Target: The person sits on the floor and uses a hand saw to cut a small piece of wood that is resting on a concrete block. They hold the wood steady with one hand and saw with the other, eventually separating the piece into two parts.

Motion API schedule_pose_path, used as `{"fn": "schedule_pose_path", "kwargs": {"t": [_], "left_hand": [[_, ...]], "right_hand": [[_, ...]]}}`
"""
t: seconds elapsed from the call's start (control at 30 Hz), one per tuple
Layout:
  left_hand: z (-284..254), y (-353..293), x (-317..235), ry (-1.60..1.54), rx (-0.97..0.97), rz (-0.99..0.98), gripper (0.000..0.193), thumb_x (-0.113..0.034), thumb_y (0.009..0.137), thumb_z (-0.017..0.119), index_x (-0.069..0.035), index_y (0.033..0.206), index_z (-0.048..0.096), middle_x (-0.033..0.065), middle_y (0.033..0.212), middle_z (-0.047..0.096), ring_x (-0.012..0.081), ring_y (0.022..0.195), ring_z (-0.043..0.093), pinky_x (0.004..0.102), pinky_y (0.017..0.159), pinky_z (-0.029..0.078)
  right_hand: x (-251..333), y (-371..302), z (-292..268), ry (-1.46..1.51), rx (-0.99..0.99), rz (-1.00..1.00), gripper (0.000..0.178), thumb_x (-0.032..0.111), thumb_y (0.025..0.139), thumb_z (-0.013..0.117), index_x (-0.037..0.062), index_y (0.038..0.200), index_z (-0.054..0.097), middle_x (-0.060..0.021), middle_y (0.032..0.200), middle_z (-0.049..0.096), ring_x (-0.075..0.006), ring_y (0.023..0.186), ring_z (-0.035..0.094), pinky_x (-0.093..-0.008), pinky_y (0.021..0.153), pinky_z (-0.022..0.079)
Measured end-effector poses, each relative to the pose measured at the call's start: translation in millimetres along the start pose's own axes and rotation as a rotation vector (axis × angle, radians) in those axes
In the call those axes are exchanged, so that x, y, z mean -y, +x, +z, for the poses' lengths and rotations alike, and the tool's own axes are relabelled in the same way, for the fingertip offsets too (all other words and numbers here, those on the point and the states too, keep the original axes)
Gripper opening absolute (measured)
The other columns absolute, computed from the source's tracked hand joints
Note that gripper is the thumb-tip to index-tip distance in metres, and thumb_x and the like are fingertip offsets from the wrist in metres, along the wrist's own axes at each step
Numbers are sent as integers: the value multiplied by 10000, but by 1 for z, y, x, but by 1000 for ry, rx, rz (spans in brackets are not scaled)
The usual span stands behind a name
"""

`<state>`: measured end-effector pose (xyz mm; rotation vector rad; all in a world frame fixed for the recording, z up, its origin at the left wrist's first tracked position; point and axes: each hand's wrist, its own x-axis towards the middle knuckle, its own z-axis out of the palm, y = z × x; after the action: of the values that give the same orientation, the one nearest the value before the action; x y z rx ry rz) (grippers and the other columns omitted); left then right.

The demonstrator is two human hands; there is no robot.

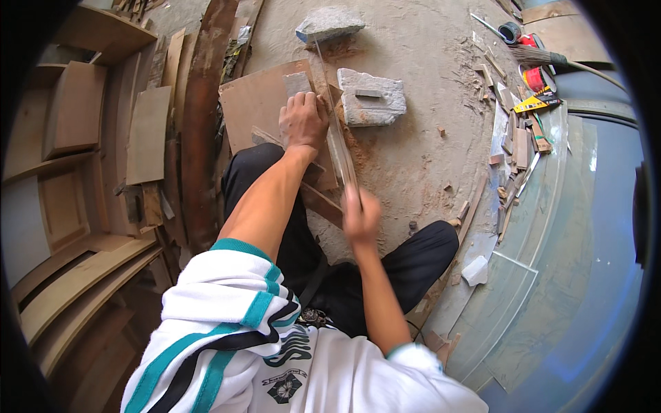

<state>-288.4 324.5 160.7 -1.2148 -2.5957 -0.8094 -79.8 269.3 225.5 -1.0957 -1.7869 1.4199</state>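
My left hand [303, 122], fingers bent and close together, holds down a thin brown board [251, 96] by its right edge. A short greyish wood piece [297, 83] lies on the board just beyond my fingertips. In my right hand [361, 215], closed and blurred by motion, is the near end of a long narrow saw [336, 141]. Its blade runs away from me along the board's right edge, just right of my left hand; the teeth cannot be made out. The grip is hidden by my fingers.
A pale stone block [372, 98] with a small bar on top sits right of the saw. Another stone block [330, 25] lies beyond its far end. Wooden cabinets [76, 110] and planks stand left. Wood offcuts [521, 148], a brush [540, 56] and glass sheets [551, 261] lie right.
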Motion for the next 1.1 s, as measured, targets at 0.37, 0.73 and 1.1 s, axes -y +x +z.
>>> {"fn": "schedule_pose_path", "kwargs": {"t": [0.37, 0.73, 1.1], "left_hand": [[1, -6, 1, -56, -11, -2, 222, -260, 969, 552, -83, 843, 594, 108, 870, 616, 324, 870, 605, 455, 755, 471], [2, -3, 2, -48, -35, -20, 227, -256, 974, 552, -81, 833, 584, 110, 846, 598, 324, 859, 593, 444, 753, 462], [9, -3, 10, 2, -39, -53, 224, -269, 978, 537, -94, 856, 606, 98, 872, 626, 305, 886, 605, 444, 767, 466]], "right_hand": [[28, -95, -41, -29, 24, 139, 326, 224, 980, 530, -17, 790, 638, -115, 546, 508, -211, 495, 551, -336, 514, 423], [26, -105, -47, -104, 61, 126, 306, 225, 967, 562, -36, 831, 645, -197, 630, 567, -291, 543, 618, -346, 537, 458], [15, -71, -29, -158, 54, 42, 306, 211, 982, 519, -31, 901, 687, -141, 609, 575, -230, 549, 604, -384, 552, 455]]}}
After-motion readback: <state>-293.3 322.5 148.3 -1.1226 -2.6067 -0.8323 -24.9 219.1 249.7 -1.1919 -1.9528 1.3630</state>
